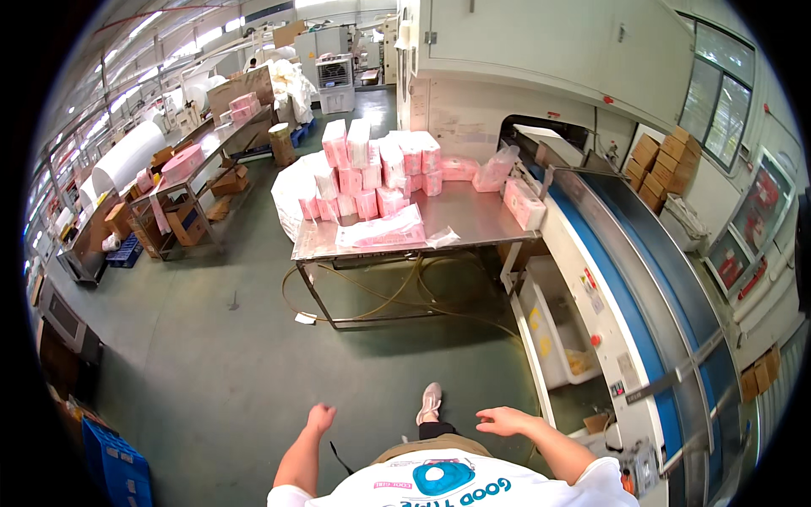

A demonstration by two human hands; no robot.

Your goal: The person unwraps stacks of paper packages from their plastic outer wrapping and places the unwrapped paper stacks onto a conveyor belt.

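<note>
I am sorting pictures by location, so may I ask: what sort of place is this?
Probably a factory packing area: pink-and-white wrapped packs are stacked on a grey metal table, beside a long white machine with blue belts.

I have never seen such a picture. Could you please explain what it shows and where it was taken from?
There is no robot: the bare left hand and right hand belong to a person wearing a wide fisheye camera on the head. It looks down, so straight edges bend near the rim. Both hands are above the floor; neither visibly holds anything. Ahead, a metal table bears stacked pink-and-white packs and a flat pink-and-white plastic piece. On the right is a long machine with blue belts.
</note>
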